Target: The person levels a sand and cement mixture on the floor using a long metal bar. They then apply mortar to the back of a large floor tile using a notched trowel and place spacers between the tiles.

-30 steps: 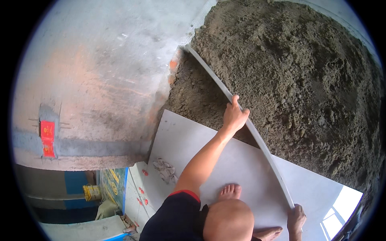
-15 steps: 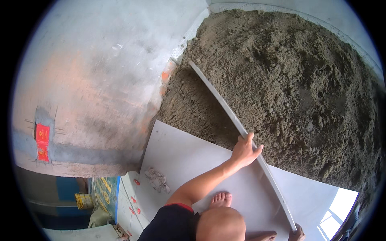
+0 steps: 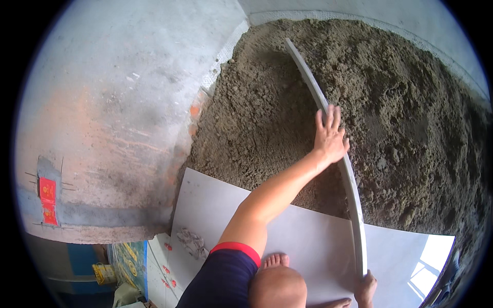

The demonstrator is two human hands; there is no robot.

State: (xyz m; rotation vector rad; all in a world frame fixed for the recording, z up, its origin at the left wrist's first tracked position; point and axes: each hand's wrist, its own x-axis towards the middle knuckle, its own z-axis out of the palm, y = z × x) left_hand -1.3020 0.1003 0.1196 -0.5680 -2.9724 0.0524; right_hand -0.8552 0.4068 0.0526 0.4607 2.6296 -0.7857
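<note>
Partway along a long pale bar [image 3: 355,205], the left hand [image 3: 332,136] lay with its fingers spread wide and the back of it facing up, covering a stretch of the bar rather than wrapping around it. That flat spread looked suited to pressing and guiding. Near the lower edge, the right hand [image 3: 365,290] appeared closed on the bar's near end, probably to steady it and set its angle; with the two hands well apart, so long a piece was less likely to swing.

The bar ran from over a glossy pale slab [image 3: 313,241] out onto a rough, grey-brown sandy bed [image 3: 400,133], its far end apparently resting there. A bare foot [image 3: 276,260] was planted on the slab beyond a bent knee [image 3: 280,290], presumably because the slab gave firmer footing than the loose bed. Farther left, a crumpled rag [image 3: 191,244] lay on the slab, and a patchy wall [image 3: 128,77] bordered the bed.

Whatever lay beneath the left palm was hidden, and the right forearm was cut off by the frame, as was most of the other foot [image 3: 339,303]. Whether the bar's near end touched the slab or hung just above it could not be told. At lower left, a yellow bucket [image 3: 104,273] was small and dim.
</note>
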